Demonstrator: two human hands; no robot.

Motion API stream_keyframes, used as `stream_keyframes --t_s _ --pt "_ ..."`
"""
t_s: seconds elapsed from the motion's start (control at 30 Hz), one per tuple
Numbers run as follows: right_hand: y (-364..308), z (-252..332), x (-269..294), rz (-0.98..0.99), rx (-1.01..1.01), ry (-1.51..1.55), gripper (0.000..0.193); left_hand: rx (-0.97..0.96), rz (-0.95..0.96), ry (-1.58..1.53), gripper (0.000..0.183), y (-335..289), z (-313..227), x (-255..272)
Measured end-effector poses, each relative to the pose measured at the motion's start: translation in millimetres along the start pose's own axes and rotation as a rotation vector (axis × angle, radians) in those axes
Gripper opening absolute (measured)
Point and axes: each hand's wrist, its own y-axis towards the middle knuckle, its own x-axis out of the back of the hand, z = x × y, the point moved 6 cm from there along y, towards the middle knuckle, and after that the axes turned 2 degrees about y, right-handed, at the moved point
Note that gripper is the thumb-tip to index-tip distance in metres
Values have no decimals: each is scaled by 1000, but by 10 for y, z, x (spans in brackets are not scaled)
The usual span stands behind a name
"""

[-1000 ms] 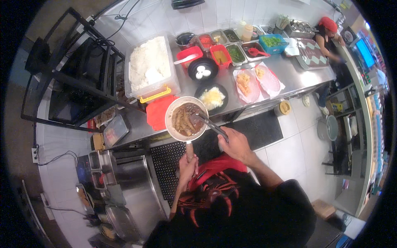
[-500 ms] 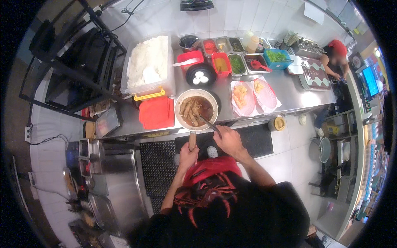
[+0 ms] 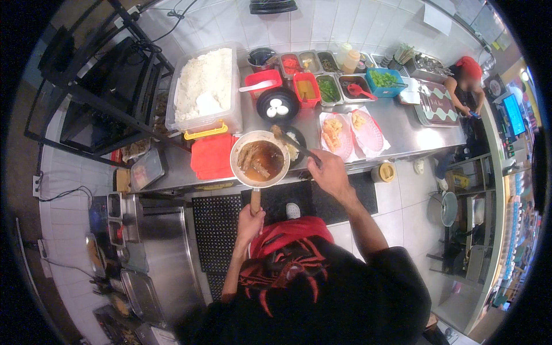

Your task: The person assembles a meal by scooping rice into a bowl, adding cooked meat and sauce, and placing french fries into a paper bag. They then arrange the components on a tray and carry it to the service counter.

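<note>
The right hand, clamped on tongs, has just lifted meat to the dark bowl, leaving less in the pan the left hand grips over the front edge of the bench.

I am looking remotely into a commercial kitchen, given its steel counter, ingredient pans at upper centre, rice tub at upper left and saucepan of food mid-frame.
</note>
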Motion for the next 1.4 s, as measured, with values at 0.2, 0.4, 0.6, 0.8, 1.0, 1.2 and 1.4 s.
stream_keyframes --t_s 0.2,0.4,0.6,0.8,1.0,1.2,1.4 --pt "-12 -352 -244 12 -72 -146 29 1 -17 46 10 -153 83 185" --pt "-211 -483 -393 87 -150 -278 30 -34 -34 0 10 -255 63 249" --pt "-345 294 -319 89 64 -34 29 -33 -16 -29 10 -105 57 170" --pt "-454 282 -647 233 101 -135 26 -40 -3 1 11 69 -43 47" --pt "-346 243 -439 58 126 -60 24 -40 -14 36 10 105 -78 42" --pt "-187 -22 -326 -61 17 -80 24 -36 -13 50 8 40 -73 117" --pt "-202 -425 -589 14 -14 -195 25 -50 -45 27 8 -51 62 226"
